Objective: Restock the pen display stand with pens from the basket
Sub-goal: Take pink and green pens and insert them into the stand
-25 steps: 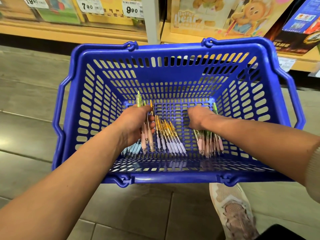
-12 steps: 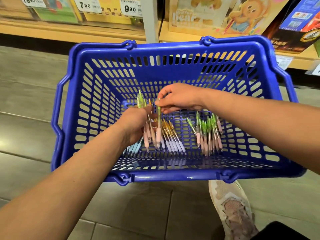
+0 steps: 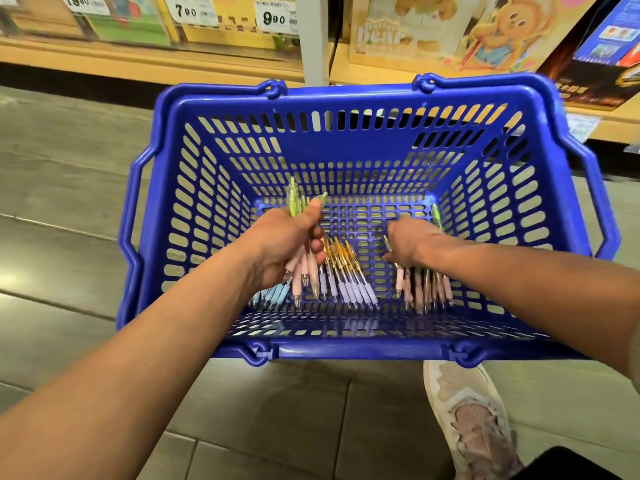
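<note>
The right hand [image 3: 410, 242] dips back for another of the loose green-and-pink plastic pens [image 3: 424, 289] in the blue slotted basket [image 3: 346, 98], its grip hidden, while the left hand [image 3: 287, 247] clasps the gathered bundle [image 3: 306, 271].

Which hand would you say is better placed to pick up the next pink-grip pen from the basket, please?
Right, probably. The right hand sits directly over the loose pink-grip pens at the basket's right side, whereas the left hand is occupied, its fingers curled round a bundle of pens.

Head view, downward (close over basket [image 3: 346, 98])
</note>
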A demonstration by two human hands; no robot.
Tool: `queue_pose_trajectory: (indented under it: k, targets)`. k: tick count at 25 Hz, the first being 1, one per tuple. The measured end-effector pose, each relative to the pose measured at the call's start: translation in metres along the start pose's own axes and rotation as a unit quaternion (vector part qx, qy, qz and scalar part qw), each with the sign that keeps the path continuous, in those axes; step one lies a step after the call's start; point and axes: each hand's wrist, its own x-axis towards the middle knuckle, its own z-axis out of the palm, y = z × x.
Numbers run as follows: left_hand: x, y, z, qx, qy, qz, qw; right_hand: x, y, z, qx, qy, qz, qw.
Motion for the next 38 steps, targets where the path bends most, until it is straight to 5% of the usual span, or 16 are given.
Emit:
queue_pose_trajectory:
  k: [4, 7, 11, 14, 19, 21, 23, 25, 33, 38]
  targets:
    - [0.0, -0.001, 0.003, 0.002, -0.009, -0.004, 1.0, 0.007, -0.008, -0.012, 0.062, 0.03, -0.008, 0.998]
    - [0.0, -0.003, 0.006, 0.0, 0.031, 0.021, 0.999, -0.001, -0.02, -0.045, 0.15, 0.034, -0.123, 0.98]
    - [0.005, -0.006, 0.004, 0.029, 0.112, 0.039, 0.993, -0.023, -0.037, -0.091, 0.416, 0.038, -0.237, 0.877]
    - [0.003, -0.006, 0.005, 0.001, 0.081, 0.019, 0.997, -0.029, -0.052, -0.099, 0.56, -0.034, -0.239, 0.792]
    - [-0.001, -0.008, 0.005, 0.016, 0.044, 0.0, 0.999, -0.024, -0.053, -0.095, 0.587, -0.084, -0.227, 0.772]
    - [-0.002, -0.007, 0.005, 0.033, 0.046, -0.007, 0.998, -0.014, -0.04, -0.092, 0.515, -0.085, -0.203, 0.828]
    - [-0.003, -0.005, 0.005, 0.039, 0.04, -0.003, 0.998, 0.0, -0.023, -0.077, 0.243, -0.012, -0.127, 0.962]
    - [-0.003, -0.005, 0.004, 0.037, 0.03, 0.006, 0.999, 0.009, -0.009, -0.046, 0.058, 0.033, -0.021, 0.998]
    - [-0.003, -0.002, 0.008, 0.01, 0.028, 0.008, 1.0, 0.019, -0.026, 0.006, 0.179, 0.013, 0.047, 0.983]
    - [0.004, -0.004, 0.005, -0.038, 0.126, 0.059, 0.99, -0.009, -0.057, -0.033, 0.376, 0.118, -0.145, 0.908]
